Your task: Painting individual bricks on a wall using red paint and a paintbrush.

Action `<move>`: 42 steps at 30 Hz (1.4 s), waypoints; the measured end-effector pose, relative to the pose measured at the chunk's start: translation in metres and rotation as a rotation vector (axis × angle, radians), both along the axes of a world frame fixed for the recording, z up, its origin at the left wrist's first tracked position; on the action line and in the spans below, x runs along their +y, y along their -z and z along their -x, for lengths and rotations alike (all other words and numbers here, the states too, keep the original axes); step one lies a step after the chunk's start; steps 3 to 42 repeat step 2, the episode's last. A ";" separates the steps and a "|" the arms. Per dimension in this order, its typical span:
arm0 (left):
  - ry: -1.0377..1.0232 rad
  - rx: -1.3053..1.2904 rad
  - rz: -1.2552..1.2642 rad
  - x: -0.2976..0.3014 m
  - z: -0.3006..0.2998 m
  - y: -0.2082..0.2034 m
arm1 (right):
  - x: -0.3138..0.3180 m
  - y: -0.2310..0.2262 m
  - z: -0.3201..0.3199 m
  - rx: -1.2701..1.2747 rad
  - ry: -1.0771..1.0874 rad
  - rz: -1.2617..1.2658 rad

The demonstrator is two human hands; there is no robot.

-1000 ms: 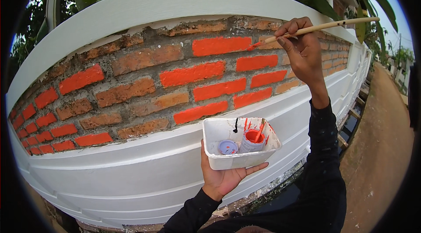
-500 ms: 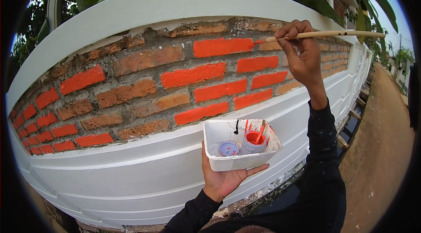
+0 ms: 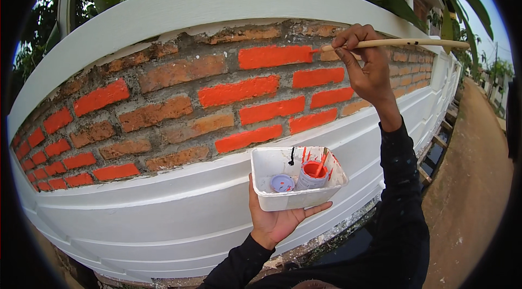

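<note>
My right hand pinches a long light-wood paintbrush, held level. Its red tip touches the right end of a freshly red brick in the wall's upper part. Underneath a white plastic tub, my left hand is spread and carries it from below. In the tub stands an open paint pot of red paint with a red-smeared stick leaning in it. Beside the pot lies a round pale lid. Red streaks and a black mark run down the tub's inner walls.
The brick wall mixes red-painted bricks and bare orange-brown ones, with grey mortar between. A white coping curves above, and white ledges lie below. A drain ditch runs along the wall's foot, beside a dirt path.
My right hand and the brush have shifted slightly left, the tip staying at the brick's right end. The tub in my left hand has hardly moved.
</note>
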State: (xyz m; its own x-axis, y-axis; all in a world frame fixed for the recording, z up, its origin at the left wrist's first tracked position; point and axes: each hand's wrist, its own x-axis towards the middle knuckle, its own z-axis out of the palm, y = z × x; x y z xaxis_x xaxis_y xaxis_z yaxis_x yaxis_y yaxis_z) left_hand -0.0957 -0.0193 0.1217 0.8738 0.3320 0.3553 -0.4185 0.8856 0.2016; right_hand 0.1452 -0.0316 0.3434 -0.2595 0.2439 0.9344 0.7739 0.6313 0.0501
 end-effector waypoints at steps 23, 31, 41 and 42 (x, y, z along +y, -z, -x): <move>0.018 -0.033 0.011 -0.001 -0.001 0.002 | 0.003 -0.001 -0.004 -0.011 -0.043 -0.017; 0.018 -0.033 0.011 -0.001 -0.001 0.002 | 0.003 -0.001 -0.004 -0.011 -0.043 -0.017; 0.018 -0.033 0.011 -0.001 -0.001 0.002 | 0.003 -0.001 -0.004 -0.011 -0.043 -0.017; 0.018 -0.033 0.011 -0.001 -0.001 0.002 | 0.003 -0.001 -0.004 -0.011 -0.043 -0.017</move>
